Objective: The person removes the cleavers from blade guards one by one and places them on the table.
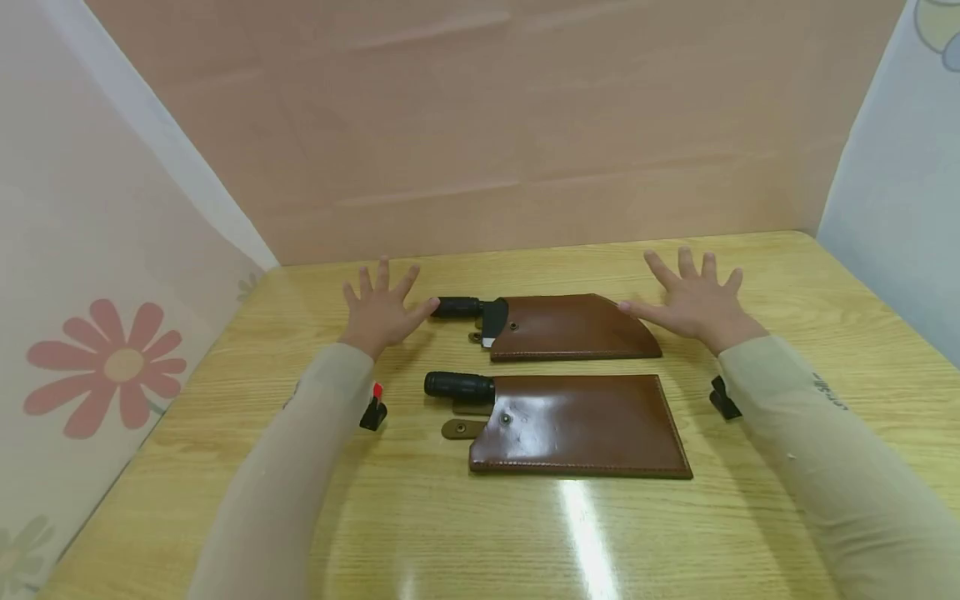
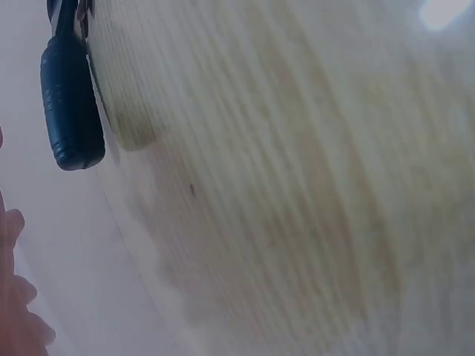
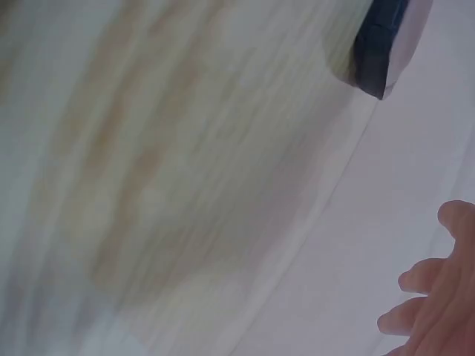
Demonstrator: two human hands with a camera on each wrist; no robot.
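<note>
A person is reaching both arms, in beige sleeves, over a glossy wooden table [image 1: 750, 517]. The left hand [image 1: 380, 310] is hovering or resting with its fingers spread wide and holding nothing; its thumb is pointing at, and just about touching, the black handle [image 1: 456, 307] of the far knife. That far knife is sitting in a brown leather sheath [image 1: 573, 327] with a curved edge, a sliver of blade showing at the mouth. The right hand [image 1: 694, 304] is also spread wide and empty, its thumb lying at the sheath's right-hand tip.

Nearer the person, a second knife with a black handle [image 1: 459, 386] is lying in a larger rectangular brown leather sheath [image 1: 581, 425], its snap strap [image 1: 462, 428] hanging loose on the table.

The left wrist view is showing a black handle [image 2: 70, 104] and fingertips [image 2: 18, 311] at its edge. The right wrist view is blurry, showing wood grain and fingertips [image 3: 434, 297].

Pinkish and flower-printed panels are standing around the table.
</note>
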